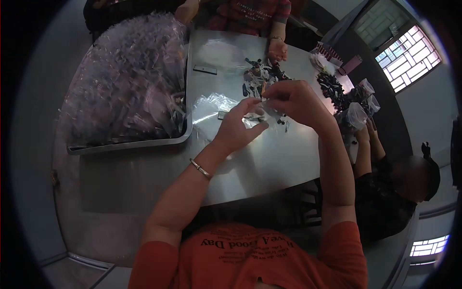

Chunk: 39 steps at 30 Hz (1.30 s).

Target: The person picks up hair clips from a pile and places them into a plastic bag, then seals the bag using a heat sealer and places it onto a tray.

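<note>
My left hand (238, 126) is over the metal table, its fingertips at the edge of a small clear plastic bag (269, 111). Its thumb stands a little apart from the fingers. From the other side my right hand (301, 103) grips the same bag, fingers bent in a pinch. Any contents of the bag are too blurred to make out. Just beyond my hands lies a loose pile of small dark and light pieces (257, 74). Flat clear plastic bags (211, 103) rest on the table beside my left hand.
A large metal-rimmed tray (130, 144) heaped with filled clear bags (130, 77) takes up the left side. A dark flat object (205, 70) lies near it. Across the table is a person's hand (277, 50). At right, another person works beside dark pieces (332, 89) and a pink item (350, 65).
</note>
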### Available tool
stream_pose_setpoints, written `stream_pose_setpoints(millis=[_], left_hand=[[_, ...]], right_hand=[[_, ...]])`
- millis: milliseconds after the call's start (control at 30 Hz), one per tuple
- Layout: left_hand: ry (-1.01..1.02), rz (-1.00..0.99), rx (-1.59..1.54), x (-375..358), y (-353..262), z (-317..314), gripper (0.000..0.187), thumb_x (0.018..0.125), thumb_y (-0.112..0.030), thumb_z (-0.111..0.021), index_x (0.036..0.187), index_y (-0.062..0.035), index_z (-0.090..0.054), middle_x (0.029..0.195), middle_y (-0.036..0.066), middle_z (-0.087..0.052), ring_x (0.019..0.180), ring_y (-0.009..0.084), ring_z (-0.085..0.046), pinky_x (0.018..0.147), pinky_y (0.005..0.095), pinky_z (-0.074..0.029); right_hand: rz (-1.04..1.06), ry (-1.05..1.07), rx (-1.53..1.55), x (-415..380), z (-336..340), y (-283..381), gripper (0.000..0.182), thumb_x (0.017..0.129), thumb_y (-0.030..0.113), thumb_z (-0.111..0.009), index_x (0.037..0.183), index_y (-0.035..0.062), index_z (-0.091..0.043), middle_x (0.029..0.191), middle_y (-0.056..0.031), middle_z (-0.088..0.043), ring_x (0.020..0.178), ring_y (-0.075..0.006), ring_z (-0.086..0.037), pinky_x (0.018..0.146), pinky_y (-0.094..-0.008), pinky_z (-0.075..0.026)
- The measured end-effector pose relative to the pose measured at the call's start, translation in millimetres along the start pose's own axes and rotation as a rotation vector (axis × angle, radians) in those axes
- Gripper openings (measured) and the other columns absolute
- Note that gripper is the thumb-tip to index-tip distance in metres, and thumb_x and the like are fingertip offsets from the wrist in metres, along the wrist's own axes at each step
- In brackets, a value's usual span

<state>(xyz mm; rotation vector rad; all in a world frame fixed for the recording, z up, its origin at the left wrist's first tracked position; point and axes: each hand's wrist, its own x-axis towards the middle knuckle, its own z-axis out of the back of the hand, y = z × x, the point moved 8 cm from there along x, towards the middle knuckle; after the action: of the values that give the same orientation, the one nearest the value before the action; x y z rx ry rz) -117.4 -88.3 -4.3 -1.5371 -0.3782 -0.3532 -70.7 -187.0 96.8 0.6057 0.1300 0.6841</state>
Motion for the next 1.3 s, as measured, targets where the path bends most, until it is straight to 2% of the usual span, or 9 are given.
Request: stream_pose_setpoints(millis=[133,200,367,633,733,800,967,1100,1300], left_hand=[[-0.049,0.118,0.074,-4,12,3,0.015,0.075,-0.009,-0.071,0.084,-0.0005,-0.062,0.080,0.007,-0.066,0.072,0.0145,-0.064,0.068,0.0294,-0.053],[-0.069,0.284,-0.063,-5,17,6,0.011,0.078,-0.005,-0.071,0.084,0.0001,-0.062,0.077,0.004,-0.065,0.073,0.0092,-0.062,0.068,0.0243,-0.051],[-0.227,0.225,0.003,2,28,22,0.011,0.078,-0.005,-0.071,0.081,-0.0003,-0.062,0.074,0.003,-0.065,0.067,0.0076,-0.060,0.062,0.0223,-0.050],[-0.519,0.223,0.177,41,22,58,0.022,0.072,-0.017,-0.073,0.073,0.0011,-0.060,0.068,0.007,-0.063,0.062,0.0108,-0.058,0.058,0.0264,-0.046],[-0.608,0.302,-0.098,70,41,65,0.016,0.069,-0.013,-0.065,0.072,0.0027,-0.060,0.067,0.008,-0.061,0.059,0.0116,-0.054,0.054,0.0270,-0.043],[-0.611,0.360,-0.164,94,57,74,0.016,0.068,-0.012,-0.064,0.071,0.0029,-0.060,0.068,0.008,-0.061,0.059,0.0127,-0.055,0.055,0.0273,-0.043],[-0.732,0.507,-0.288,152,116,126,0.006,0.076,-0.005,-0.063,0.076,-0.0023,-0.058,0.075,0.008,-0.062,0.063,0.0165,-0.058,0.055,0.0274,-0.044],[-0.910,0.343,0.114,178,108,187,0.017,0.068,-0.012,-0.066,0.071,0.0040,-0.062,0.068,0.009,-0.061,0.055,0.0191,-0.057,0.053,0.0337,-0.045],[-0.995,0.301,0.655,191,92,242,0.021,0.070,-0.011,-0.065,0.084,0.0036,-0.069,0.085,0.022,-0.068,0.080,0.0353,-0.067,0.070,0.0395,-0.052]], right_hand=[[0.008,0.017,0.121,-5,-12,-11,0.017,0.079,0.004,-0.067,0.095,0.0000,-0.067,0.074,-0.0006,-0.062,0.067,-0.0046,-0.054,0.060,-0.0209,-0.046],[0.034,-0.283,0.345,-10,2,-30,0.016,0.082,0.007,-0.067,0.096,0.0004,-0.067,0.074,0.0016,-0.062,0.066,-0.0036,-0.053,0.059,-0.0195,-0.044],[-0.113,-0.539,0.583,-26,-18,-101,0.015,0.085,0.010,-0.066,0.095,-0.0005,-0.069,0.076,0.0005,-0.065,0.067,-0.0033,-0.054,0.059,-0.0181,-0.044],[-0.123,-0.486,0.705,-27,-71,-132,0.012,0.085,0.011,-0.066,0.092,0.0007,-0.067,0.077,-0.0001,-0.064,0.069,-0.0054,-0.056,0.061,-0.0217,-0.045],[-0.053,-0.492,0.629,-32,-66,-120,0.010,0.083,0.010,-0.066,0.088,0.0011,-0.068,0.076,-0.0041,-0.066,0.066,-0.0104,-0.059,0.061,-0.0247,-0.047],[0.058,-0.522,0.226,-39,-56,-105,0.009,0.080,0.010,-0.067,0.086,0.0038,-0.067,0.077,-0.0081,-0.065,0.065,-0.0180,-0.063,0.061,-0.0287,-0.049],[0.069,-0.526,0.207,-45,-48,-98,0.008,0.078,0.010,-0.068,0.085,0.0056,-0.067,0.078,-0.0096,-0.063,0.066,-0.0235,-0.063,0.060,-0.0319,-0.050],[0.135,-0.537,0.181,-46,-44,-86,0.007,0.077,0.010,-0.068,0.082,0.0058,-0.066,0.077,-0.0084,-0.063,0.067,-0.0247,-0.063,0.060,-0.0331,-0.050],[0.218,-0.535,0.150,-48,-47,-77,0.004,0.077,0.011,-0.067,0.078,0.0076,-0.065,0.074,-0.0069,-0.061,0.069,-0.0261,-0.062,0.060,-0.0361,-0.051]])
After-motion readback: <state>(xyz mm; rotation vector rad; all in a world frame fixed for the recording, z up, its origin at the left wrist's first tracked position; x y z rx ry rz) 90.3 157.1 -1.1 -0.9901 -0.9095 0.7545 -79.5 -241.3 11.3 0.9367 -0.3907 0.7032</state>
